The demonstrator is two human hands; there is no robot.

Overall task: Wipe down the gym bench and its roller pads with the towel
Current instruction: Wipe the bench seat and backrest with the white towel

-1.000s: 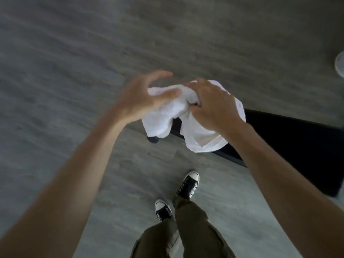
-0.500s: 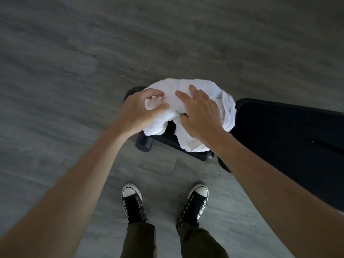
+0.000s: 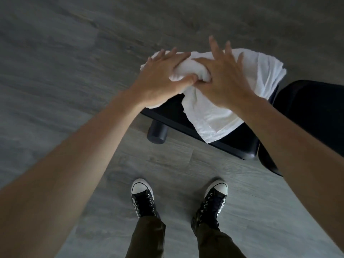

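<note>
A white towel lies draped over the black roller pad assembly at the end of the gym bench. Its loose corner hangs down toward me. My left hand presses on the towel's left part, thumb pinching a fold. Beside it my right hand lies flat on the towel with fingers spread, thumb tucked into the same fold. A lower black roller pad pokes out beneath. The bench's black seat pad runs off to the right, partly hidden by my right forearm.
Grey wood-look flooring surrounds the bench. My two black sneakers stand on the floor just in front of the roller pads, with olive trouser legs below.
Both hands have flattened out on the towel and pushed it further over the roller pad. The view has shifted, so the bench sits more to the right.
</note>
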